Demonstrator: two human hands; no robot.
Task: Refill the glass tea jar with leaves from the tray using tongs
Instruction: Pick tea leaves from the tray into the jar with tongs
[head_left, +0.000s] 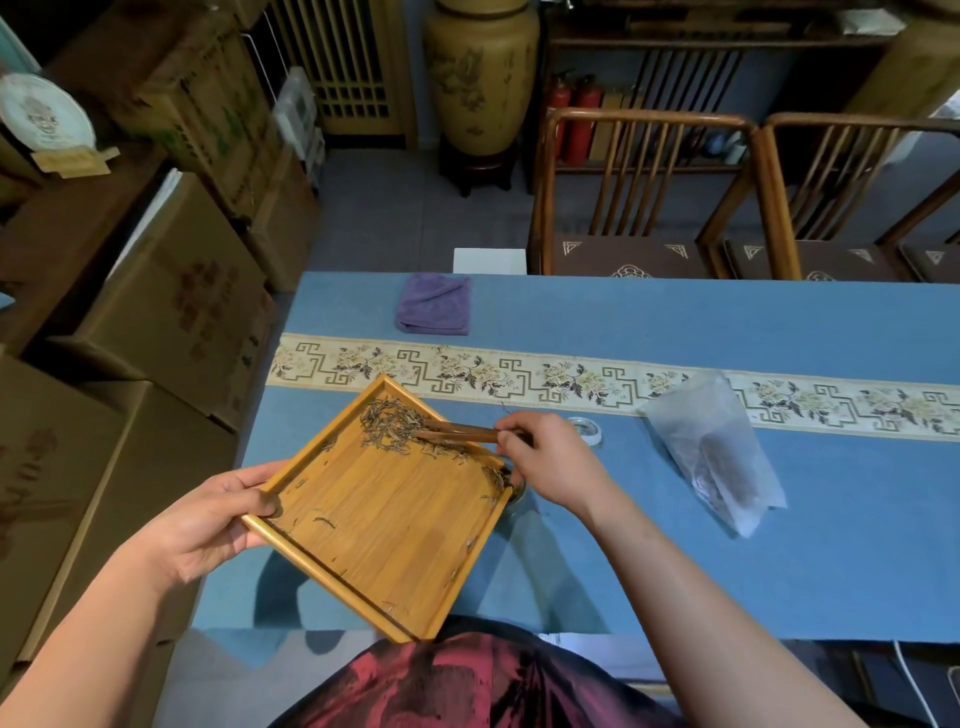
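my left hand (208, 525) clamps the tilted tray (379, 509) by its left rim. my right hand (545, 462) pinches the tongs (457, 431), long axis pointing left into the leaf pile (395, 426) at the far corner. glass jar (517, 491) sits under the tray's right corner, mostly hidden, nearest the right grip; leaves should go rightward, i judge.

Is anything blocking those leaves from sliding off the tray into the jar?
Nothing visible does. The leaves lie loose on the tilted tray, whose right corner overhangs the jar; the tongs rest among them.
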